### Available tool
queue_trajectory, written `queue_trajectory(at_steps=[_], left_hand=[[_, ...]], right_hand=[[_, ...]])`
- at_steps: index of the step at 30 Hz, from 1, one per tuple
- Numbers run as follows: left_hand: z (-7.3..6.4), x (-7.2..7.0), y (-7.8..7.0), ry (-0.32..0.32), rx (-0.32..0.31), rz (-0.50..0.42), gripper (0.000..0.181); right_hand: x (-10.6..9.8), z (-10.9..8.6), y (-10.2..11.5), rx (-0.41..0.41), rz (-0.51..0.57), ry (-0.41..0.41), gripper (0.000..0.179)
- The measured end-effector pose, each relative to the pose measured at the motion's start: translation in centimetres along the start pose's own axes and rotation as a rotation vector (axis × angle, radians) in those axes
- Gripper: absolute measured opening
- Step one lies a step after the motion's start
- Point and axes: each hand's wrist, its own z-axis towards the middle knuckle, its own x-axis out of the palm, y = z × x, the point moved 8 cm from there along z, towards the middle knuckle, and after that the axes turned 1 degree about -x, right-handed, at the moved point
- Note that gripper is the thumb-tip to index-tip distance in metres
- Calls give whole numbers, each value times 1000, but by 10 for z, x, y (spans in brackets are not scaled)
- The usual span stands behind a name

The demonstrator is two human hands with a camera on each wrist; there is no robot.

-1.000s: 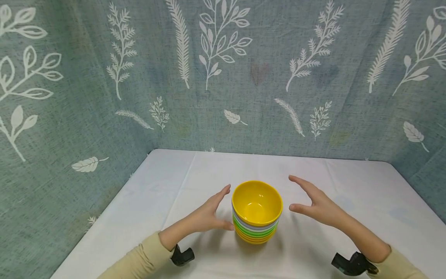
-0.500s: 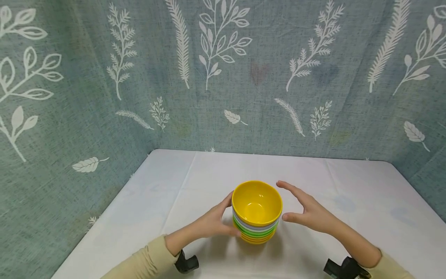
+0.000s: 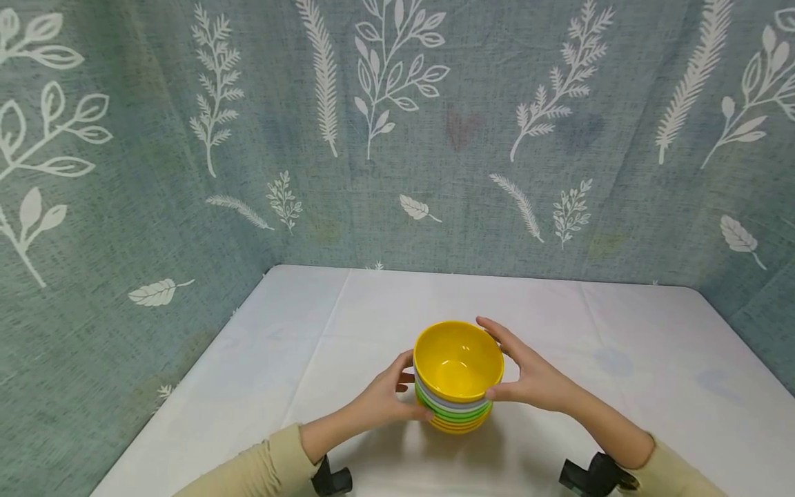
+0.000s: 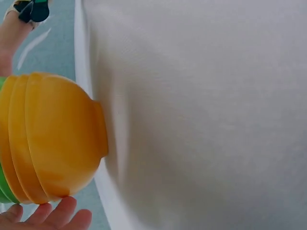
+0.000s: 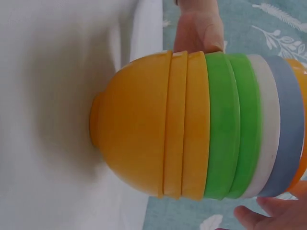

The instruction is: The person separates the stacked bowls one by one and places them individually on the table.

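A nested stack of bowls (image 5: 136, 127) stands upright in front of me, with orange-yellow ones at the bottom, then green, white and grey-blue. The topmost is a yellow bowl (image 3: 456, 355), its inside facing up. My left hand (image 3: 391, 397) holds the stack's left side low down, thumb in front and fingers behind. In the left wrist view its fingertips (image 4: 64, 211) lie right at the lower bowls. On the right, my right hand (image 3: 537, 376) grips around the top yellow bowl, thumb at the near rim and fingers at the far side.
A white cloth covers the table (image 3: 348, 310) beneath the stack. Behind and to the left hangs a grey-green curtain (image 3: 397, 241) with white leaf prints. A black wrist mount (image 3: 596, 476) sits on the right forearm, and a similar one on the left.
Both hands have closed in on the stack: the left moved right and now wraps its side, and the right moved left to the top bowl. The stack has stayed in place.
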Motion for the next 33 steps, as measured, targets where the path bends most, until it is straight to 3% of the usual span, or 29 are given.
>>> queue_trajectory(at_steps=[12,26,33], left_hand=[[-3,0,3,-5,6,-23,81],[-3,0,2,-20,3,-26,80],[-3,0,2,-20,-5,-30,80]], right_hand=[[9,5,-1,15,62,70,104],[10,6,2,-11,72,14,97],[8,6,4,-27,26,-11,97]])
